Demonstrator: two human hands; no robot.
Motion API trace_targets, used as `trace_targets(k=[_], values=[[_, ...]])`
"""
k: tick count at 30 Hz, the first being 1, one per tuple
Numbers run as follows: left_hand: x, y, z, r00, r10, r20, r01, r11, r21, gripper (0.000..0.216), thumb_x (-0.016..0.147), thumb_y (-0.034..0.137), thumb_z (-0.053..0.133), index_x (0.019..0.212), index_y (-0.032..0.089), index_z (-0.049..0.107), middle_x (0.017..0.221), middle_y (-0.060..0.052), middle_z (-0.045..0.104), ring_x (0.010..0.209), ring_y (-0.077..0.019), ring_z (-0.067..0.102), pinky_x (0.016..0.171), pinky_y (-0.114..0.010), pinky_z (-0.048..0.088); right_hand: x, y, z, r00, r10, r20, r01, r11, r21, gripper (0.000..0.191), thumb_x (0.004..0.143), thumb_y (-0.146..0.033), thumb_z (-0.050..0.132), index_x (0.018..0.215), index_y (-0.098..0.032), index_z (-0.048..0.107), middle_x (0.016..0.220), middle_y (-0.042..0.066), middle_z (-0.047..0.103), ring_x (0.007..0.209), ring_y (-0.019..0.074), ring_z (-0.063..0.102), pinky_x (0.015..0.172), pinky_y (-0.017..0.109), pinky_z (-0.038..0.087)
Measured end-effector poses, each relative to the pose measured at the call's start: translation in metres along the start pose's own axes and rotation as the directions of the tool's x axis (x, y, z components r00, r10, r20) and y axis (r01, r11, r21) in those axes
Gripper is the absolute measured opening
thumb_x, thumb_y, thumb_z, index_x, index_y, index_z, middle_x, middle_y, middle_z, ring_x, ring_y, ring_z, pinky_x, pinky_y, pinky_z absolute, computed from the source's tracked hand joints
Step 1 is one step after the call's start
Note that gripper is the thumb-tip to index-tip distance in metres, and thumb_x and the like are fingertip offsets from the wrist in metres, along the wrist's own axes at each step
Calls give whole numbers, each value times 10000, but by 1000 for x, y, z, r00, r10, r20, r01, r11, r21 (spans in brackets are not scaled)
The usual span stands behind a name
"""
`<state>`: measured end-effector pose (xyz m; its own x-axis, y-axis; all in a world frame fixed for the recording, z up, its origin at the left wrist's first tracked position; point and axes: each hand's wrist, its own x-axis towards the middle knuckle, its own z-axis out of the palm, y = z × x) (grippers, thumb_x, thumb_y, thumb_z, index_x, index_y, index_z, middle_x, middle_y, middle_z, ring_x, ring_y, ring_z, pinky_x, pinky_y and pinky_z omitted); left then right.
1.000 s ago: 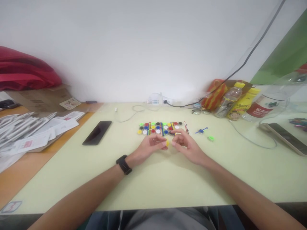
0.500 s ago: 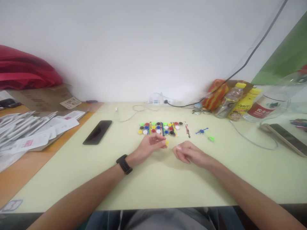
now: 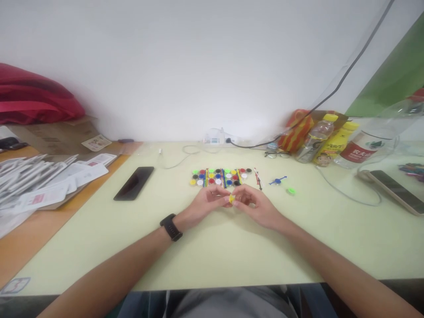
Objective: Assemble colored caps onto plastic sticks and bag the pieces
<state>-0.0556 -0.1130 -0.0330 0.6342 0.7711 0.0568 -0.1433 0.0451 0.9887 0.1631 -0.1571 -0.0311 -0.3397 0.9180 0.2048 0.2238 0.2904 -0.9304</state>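
Note:
Both my hands meet over the pale yellow-green table [image 3: 232, 251], just in front of a small grid of coloured round caps and striped sticks [image 3: 220, 176]. My left hand [image 3: 205, 204], with a black watch on its wrist, pinches a small yellow cap [image 3: 232, 198] between its fingertips. My right hand [image 3: 256, 205] is curled and touches the same yellow cap from the right. A red-and-white striped stick [image 3: 258, 178], a blue stick with a cap on it [image 3: 277, 180] and a loose green cap [image 3: 291, 191] lie to the right of the grid.
A black phone [image 3: 134, 183] lies to the left. Packets are piled [image 3: 43, 185] on the orange desk part at far left. Bottles [image 3: 319, 139], glasses [image 3: 277, 154], cables and a second phone [image 3: 394, 191] are at the back right. A power strip [image 3: 215, 139] sits by the wall.
My right hand drew back from the yellow cap half a second ago, then came back to it. My left hand stayed in place holding the cap.

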Motion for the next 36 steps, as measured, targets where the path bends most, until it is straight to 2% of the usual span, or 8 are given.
trace_targets(k=[7, 13, 14, 16, 18, 21, 27, 36], values=[[0, -3, -2, 999, 6, -38, -6, 1000, -11, 289, 876, 382, 805, 1034, 157, 715, 991, -78, 730, 894, -197, 716, 908, -390, 566, -3, -4, -2, 998, -35, -52, 34, 999, -5, 384, 960, -445, 643, 1278, -257, 539, 867, 14, 615, 708, 162, 557, 648, 311, 483], [0, -7, -5, 999, 16, -40, -17, 1000, -22, 253, 896, 343, 790, 1052, 158, 715, 990, -64, 698, 912, -193, 712, 929, -392, 567, -3, -4, -1, 979, -50, -198, 58, 998, 33, 834, 972, -429, 624, 1592, -350, 71, 936, -16, 555, 619, 129, 485, 571, 282, 442], [0, -7, -5, 999, 18, -39, -19, 1000, -25, 250, 895, 338, 791, 1049, 157, 714, 990, -63, 694, 914, -193, 712, 930, -392, 567, -3, -3, -2, 972, -51, -229, 62, 997, 40, 829, 971, -436, 626, 1590, -356, 81, 952, -14, 555, 619, 127, 482, 569, 280, 438], [0, -7, -5, 999, 23, -48, -24, 999, -27, 251, 889, 334, 798, 1042, 154, 714, 985, -61, 687, 909, -193, 712, 928, -390, 568, -3, -4, -5, 975, -30, -221, 43, 998, 56, 565, 980, -467, 604, 1478, -318, 384, 902, -13, 563, 615, 128, 473, 569, 281, 425], [1, -7, -6, 997, 26, -69, -28, 999, -25, 259, 875, 335, 811, 1030, 150, 715, 982, -61, 685, 893, -189, 711, 916, -381, 568, -3, -6, -10, 999, 35, -2, -35, 996, 85, 324, 1013, -514, 519, 997, -229, 673, 731, -5, 547, 583, 135, 449, 566, 295, 399], [1, -6, -5, 996, 26, -90, -29, 999, -27, 281, 856, 341, 829, 1024, 147, 716, 987, -65, 688, 877, -185, 709, 897, -367, 566, -3, -9, -18, 941, 69, 330, -118, 984, 131, 653, 1034, -561, 433, 486, -207, 426, 519, -3, 399, 528, 133, 368, 566, 319, 347], [0, -4, -3, 997, 12, -77, -15, 999, -31, 300, 843, 356, 838, 1018, 148, 713, 973, -68, 704, 878, -190, 711, 898, -373, 568, 0, -11, -21, 993, 60, 101, -75, 985, 158, 502, 936, -605, 613, 647, -207, 508, 613, -16, 448, 578, 131, 378, 552, 290, 313], [0, 0, -1, 999, 1, -35, -1, 1000, 13, 314, 843, 378, 835, 1013, 141, 721, 992, -90, 726, 902, -201, 714, 886, -364, 574, -2, -9, -5, 1000, 3, 1, -3, 998, 61, 323, 930, -505, 684, 1085, -247, 566, 851, 4, 614, 725, 159, 572, 678, 305, 475]])
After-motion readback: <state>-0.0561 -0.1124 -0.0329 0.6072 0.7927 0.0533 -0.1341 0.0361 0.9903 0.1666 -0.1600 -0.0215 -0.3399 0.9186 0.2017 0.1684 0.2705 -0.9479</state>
